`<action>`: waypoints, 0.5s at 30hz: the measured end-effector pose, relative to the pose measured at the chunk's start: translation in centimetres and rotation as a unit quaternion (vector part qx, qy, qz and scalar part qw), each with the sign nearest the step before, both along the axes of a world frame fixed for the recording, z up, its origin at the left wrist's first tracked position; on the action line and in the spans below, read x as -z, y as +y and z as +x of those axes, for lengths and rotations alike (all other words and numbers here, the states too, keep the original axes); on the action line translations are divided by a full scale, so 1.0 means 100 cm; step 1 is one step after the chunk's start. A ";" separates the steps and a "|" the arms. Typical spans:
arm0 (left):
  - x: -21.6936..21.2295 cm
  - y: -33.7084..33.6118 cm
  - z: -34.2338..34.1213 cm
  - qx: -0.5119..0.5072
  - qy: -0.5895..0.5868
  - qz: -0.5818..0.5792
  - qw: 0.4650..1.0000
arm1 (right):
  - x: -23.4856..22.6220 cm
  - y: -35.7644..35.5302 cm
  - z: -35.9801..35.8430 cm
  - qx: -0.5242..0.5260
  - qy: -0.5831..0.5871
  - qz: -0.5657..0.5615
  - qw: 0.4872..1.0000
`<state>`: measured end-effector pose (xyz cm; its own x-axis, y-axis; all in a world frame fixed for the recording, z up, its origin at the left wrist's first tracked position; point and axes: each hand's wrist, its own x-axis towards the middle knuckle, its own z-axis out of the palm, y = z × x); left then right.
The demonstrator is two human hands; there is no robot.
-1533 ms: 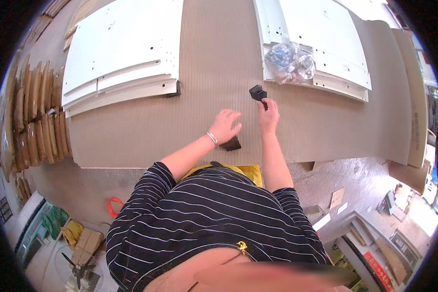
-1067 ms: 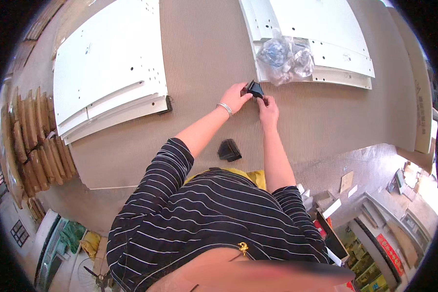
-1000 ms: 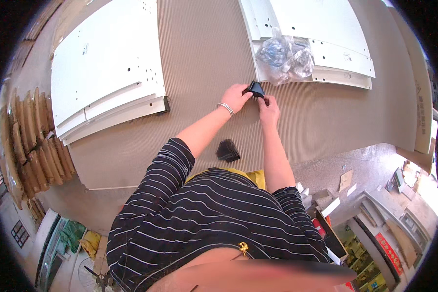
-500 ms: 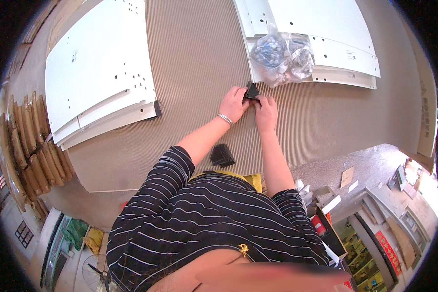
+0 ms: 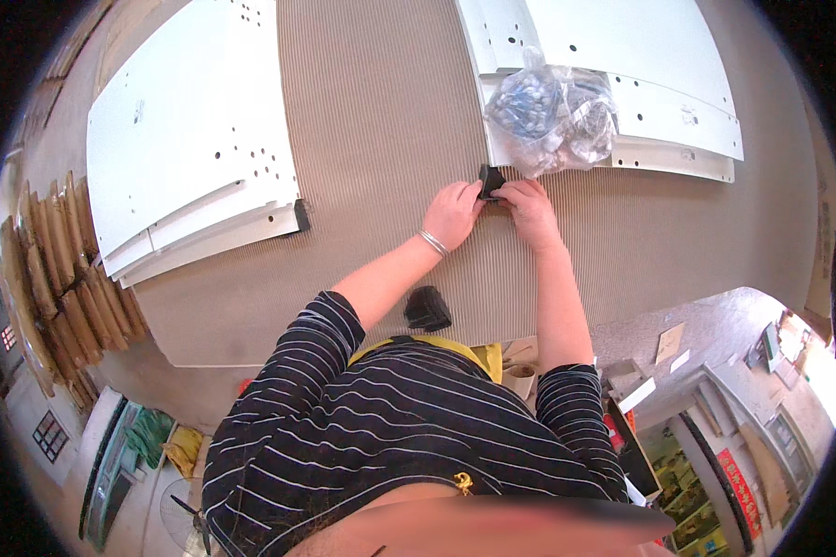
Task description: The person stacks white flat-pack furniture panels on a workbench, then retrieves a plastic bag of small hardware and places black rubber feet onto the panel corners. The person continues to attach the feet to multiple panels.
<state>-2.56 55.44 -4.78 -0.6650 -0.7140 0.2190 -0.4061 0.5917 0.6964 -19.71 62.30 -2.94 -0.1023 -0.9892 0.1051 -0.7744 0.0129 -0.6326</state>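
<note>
At the near left corner of the right-hand white panel stack (image 5: 678,111), a small black corner piece (image 5: 491,180) sits between my hands. My left hand (image 5: 452,215) closes its fingers on the piece from the left, a silver bangle at its wrist. From the right, my right hand (image 5: 531,215) pinches the same piece with thumb and fingertips. Part of the piece is hidden behind the fingers. A second dark black piece (image 5: 427,308) lies on the ribbed brown cardboard (image 5: 381,121) close to my body. Another black corner cap (image 5: 302,215) covers the near corner of the left panel stack (image 5: 186,130).
A clear plastic bag of small blue-grey and white parts (image 5: 553,116) rests on the right stack beside my hands. Flat brown cardboard bundles (image 5: 56,278) stand at the left. An open box (image 5: 633,446) and a fan (image 5: 184,515) are behind me.
The view has shifted slightly. My right hand has turned and its elbow has moved outward to the right. Both hands remain at the black corner piece.
</note>
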 end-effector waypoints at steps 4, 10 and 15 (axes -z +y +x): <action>-0.008 0.004 -0.001 -0.031 0.053 0.059 0.996 | -0.004 -0.004 -0.004 -0.036 -0.033 0.037 0.998; -0.010 -0.010 0.002 -0.050 0.011 0.092 0.994 | 0.002 -0.017 0.011 0.028 -0.032 -0.006 0.999; 0.003 -0.018 -0.005 -0.023 -0.021 0.029 0.999 | 0.003 -0.014 0.025 0.169 0.066 0.032 0.983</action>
<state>-3.04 53.61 -5.10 -0.6382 -0.7553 0.1492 -0.4621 0.5307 0.7105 -17.17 60.86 -3.27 -0.4151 -0.9064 0.0786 -0.7944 0.3189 -0.5169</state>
